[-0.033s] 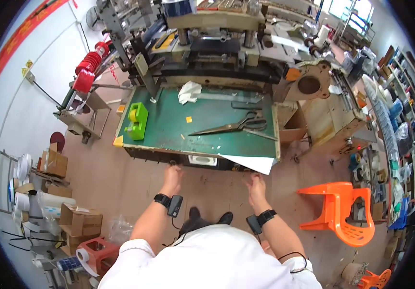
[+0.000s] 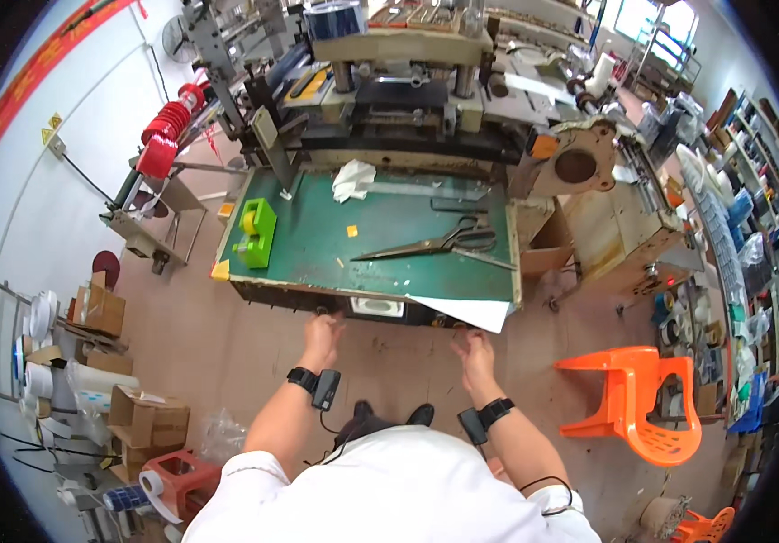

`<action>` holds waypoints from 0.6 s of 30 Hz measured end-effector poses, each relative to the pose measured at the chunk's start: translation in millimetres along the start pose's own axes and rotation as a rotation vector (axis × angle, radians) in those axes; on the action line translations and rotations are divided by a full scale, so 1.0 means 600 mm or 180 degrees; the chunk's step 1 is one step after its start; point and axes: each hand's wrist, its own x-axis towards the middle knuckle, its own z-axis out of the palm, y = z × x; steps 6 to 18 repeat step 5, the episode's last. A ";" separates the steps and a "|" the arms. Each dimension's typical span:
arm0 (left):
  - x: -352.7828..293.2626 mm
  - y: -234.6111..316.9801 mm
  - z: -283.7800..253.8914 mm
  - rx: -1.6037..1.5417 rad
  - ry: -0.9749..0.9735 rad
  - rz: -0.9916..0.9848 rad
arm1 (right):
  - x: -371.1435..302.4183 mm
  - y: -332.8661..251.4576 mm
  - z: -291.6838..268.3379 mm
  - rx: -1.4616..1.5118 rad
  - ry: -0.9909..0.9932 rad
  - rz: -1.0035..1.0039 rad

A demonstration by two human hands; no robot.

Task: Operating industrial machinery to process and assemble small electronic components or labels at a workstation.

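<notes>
Both my hands are at the front panel under the green-topped machine table. My left hand is closed, its fingertips at a small dark part on the panel's left side, which they mostly hide. My right hand has its fingers curled at the panel's right side, just under the corner of a white sheet that overhangs the edge. What those fingers hold, if anything, is too small to make out. Between my hands sits a white-framed gauge or display. Large dark scissors lie on the tabletop.
A green tape dispenser stands at the table's left, with crumpled white paper at the back. Behind rises the machine's press. An orange plastic chair is at right; cardboard boxes and a red stool are at left.
My right hand has shifted slightly left, with its fingers closer to the panel. My left hand stays at its place, and the whole view has moved a little.
</notes>
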 end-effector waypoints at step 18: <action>-0.007 0.024 0.041 -0.0522 0.0117 -0.0283 | 0.001 -0.012 0.012 -0.0017 0.0021 0.0088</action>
